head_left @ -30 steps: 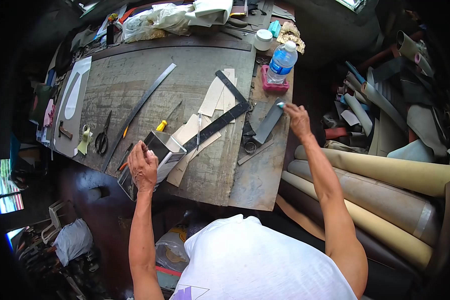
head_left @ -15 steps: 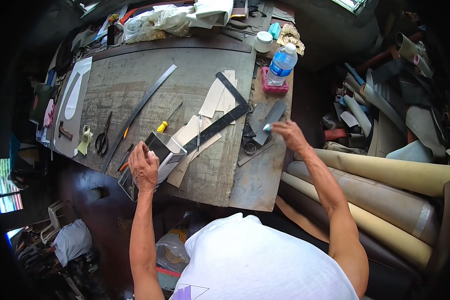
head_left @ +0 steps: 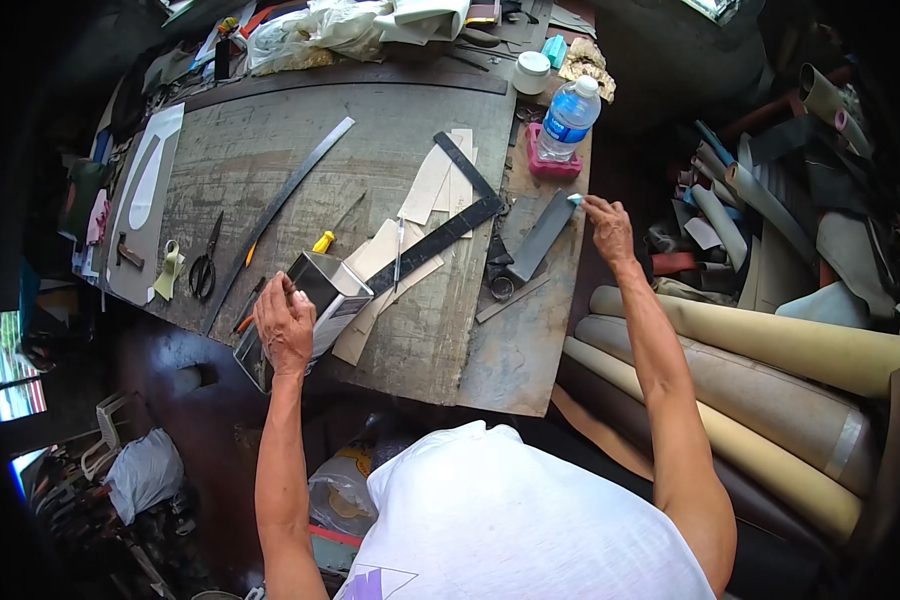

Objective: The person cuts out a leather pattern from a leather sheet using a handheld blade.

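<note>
Cluttered workbench [head_left: 410,330]. Scissors [head_left: 205,268] at left. Our left hand [head_left: 285,328] wraps a rectangular metal can [head_left: 315,300] near the bench's front edge. Our right hand [head_left: 610,226] pinches a small pale block [head_left: 574,200] against the dark sharpening stone [head_left: 540,238].

The right hand [head_left: 608,225] slid back up the dark strip [head_left: 541,237].

Both bare arms reach forward. The left hand [head_left: 286,330] lies palm down, fingers curled, near left. The right hand [head_left: 608,224] stretches farther right, fingertips pinched.
</note>
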Motion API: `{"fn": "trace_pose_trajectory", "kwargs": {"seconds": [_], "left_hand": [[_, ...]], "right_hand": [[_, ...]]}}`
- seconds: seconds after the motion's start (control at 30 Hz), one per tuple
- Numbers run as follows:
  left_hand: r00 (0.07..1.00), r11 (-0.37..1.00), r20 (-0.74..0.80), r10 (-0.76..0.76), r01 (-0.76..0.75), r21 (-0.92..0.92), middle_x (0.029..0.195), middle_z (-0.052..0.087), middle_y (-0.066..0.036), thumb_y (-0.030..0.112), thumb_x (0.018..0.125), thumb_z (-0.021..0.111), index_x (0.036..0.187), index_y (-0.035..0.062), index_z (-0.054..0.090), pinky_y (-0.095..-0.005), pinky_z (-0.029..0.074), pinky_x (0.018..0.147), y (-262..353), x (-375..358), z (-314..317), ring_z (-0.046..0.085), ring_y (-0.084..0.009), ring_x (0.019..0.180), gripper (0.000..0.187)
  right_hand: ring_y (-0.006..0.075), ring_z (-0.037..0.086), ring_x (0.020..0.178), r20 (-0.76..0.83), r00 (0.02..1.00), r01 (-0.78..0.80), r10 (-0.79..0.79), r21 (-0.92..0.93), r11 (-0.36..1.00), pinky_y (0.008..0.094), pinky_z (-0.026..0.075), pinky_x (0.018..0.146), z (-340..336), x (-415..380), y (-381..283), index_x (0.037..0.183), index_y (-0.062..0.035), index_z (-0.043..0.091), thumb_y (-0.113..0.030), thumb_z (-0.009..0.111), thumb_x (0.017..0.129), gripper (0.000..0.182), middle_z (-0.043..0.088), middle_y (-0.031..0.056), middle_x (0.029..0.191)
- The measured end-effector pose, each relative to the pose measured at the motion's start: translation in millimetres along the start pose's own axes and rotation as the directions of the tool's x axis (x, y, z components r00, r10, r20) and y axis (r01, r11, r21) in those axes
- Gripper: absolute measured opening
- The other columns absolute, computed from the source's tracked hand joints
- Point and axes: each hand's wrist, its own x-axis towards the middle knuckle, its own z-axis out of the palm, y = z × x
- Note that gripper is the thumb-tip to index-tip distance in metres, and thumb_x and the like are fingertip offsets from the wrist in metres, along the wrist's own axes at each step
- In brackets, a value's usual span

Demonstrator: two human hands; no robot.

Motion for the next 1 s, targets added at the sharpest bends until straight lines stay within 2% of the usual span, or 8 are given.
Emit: {"fn": "trace_pose_trajectory", "kwargs": {"seconds": [0.17, 0.23, 0.3, 0.37, 0.57, 0.7, 0.9, 1.0], "left_hand": [[1.0, 1.0, 0.011, 0.016, -0.016, 0.006, 0.129, 0.06, -0.019, 0.021, 0.093, 0.056, 0.135, -0.0002, 0.054, -0.0477, 0.039, 0.107, -2, -7, 0, 0.056, -0.0377, 0.121, 0.047], [1.0, 1.0, -0.015, 0.002, -0.001, 0.009, 0.129, 0.06, -0.019, 0.021, 0.093, 0.056, 0.135, -0.0002, 0.054, -0.0475, 0.039, 0.107, -2, 0, 1, 0.056, -0.0377, 0.121, 0.047], [1.0, 1.0, -0.007, 0.002, -0.001, 0.025, 0.129, 0.06, -0.019, 0.021, 0.093, 0.056, 0.135, 0.0, 0.054, -0.0475, 0.039, 0.107, -2, -2, 2, 0.056, -0.0377, 0.121, 0.047], [1.0, 1.0, -0.005, 0.012, -0.011, 0.015, 0.128, 0.06, -0.019, 0.02, 0.093, 0.056, 0.135, 0.0001, 0.054, -0.0476, 0.039, 0.107, 1, -2, 1, 0.056, -0.0376, 0.12, 0.047], [1.0, 1.0, -0.012, -0.004, 0.004, -0.002, 0.128, 0.061, -0.019, 0.019, 0.092, 0.056, 0.135, -0.0001, 0.054, -0.0472, 0.039, 0.107, 1, 3, 0, 0.056, -0.0377, 0.12, 0.047], [1.0, 1.0, -0.005, -0.001, 0.001, 0.004, 0.128, 0.061, -0.019, 0.019, 0.092, 0.056, 0.136, 0.0001, 0.054, -0.0471, 0.039, 0.107, 3, 2, 0, 0.056, -0.0376, 0.121, 0.047], [1.0, 1.0, -0.008, 0.002, -0.002, 0.012, 0.129, 0.061, -0.018, 0.019, 0.092, 0.056, 0.136, 0.0004, 0.054, -0.0468, 0.039, 0.108, 0, 0, 3, 0.056, -0.0372, 0.121, 0.047], [1.0, 1.0, -0.001, -0.005, 0.005, 0.016, 0.128, 0.061, -0.019, 0.019, 0.092, 0.056, 0.136, 0.0004, 0.054, -0.0467, 0.039, 0.107, -2, 1, 0, 0.056, -0.0371, 0.12, 0.047]], "right_hand": [[0.0293, 0.06, 0.095, 0.264, 0.934, 0.175, -0.24, 0.249, 0.953, 0.0355, 0.048, 0.089, 4, -40, -59, 0.118, -0.0143, 0.074, 0.007, 0.058, 0.075, 0.051, 0.07, 0.0028, 0.122], [0.029, 0.06, 0.093, 0.207, 0.949, 0.199, -0.239, 0.196, 0.96, 0.0352, 0.048, 0.085, -3, -28, -34, 0.115, -0.013, 0.075, 0.007, 0.058, 0.077, 0.047, 0.07, 0.0032, 0.123], [0.0306, 0.061, 0.087, -0.028, 0.998, 0.05, -0.048, 0.069, 0.996, 0.0383, 0.051, 0.079, -6, -4, -2, 0.113, -0.0115, 0.075, 0.005, 0.056, 0.079, 0.042, 0.071, 0.0047, 0.119], [0.031, 0.062, 0.088, -0.001, 1.0, -0.016, 0.016, -0.054, 0.998, 0.0385, 0.051, 0.079, -2, 6, 7, 0.113, -0.0115, 0.075, 0.004, 0.055, 0.08, 0.042, 0.071, 0.0049, 0.119], [0.0279, 0.06, 0.092, 0.35, 0.877, 0.264, -0.33, 0.224, 0.938, 0.0381, 0.049, 0.087, 0, -34, -42, 0.114, -0.0108, 0.074, 0.006, 0.059, 0.078, 0.042, 0.069, 0.0034, 0.124], [0.033, 0.062, 0.084, -0.044, 0.999, 0.018, -0.017, 0.026, 1.0, 0.0405, 0.05, 0.083, -1, 11, -4, 0.112, -0.0105, 0.074, 0.003, 0.057, 0.084, 0.036, 0.07, 0.0064, 0.121], [0.0296, 0.061, 0.095, 0.31, 0.871, 0.312, -0.381, 0.25, 0.917, 0.0387, 0.05, 0.084, 4, -37, -49, 0.116, -0.0136, 0.074, 0.008, 0.058, 0.076, 0.048, 0.068, 0.0041, 0.126], [0.0323, 0.063, 0.086, 0.038, 0.992, 0.117, -0.121, 0.081, 0.99, 0.0399, 0.053, 0.079, -4, 1, -6, 0.114, -0.0121, 0.074, 0.006, 0.056, 0.079, 0.044, 0.07, 0.0061, 0.122]]}}
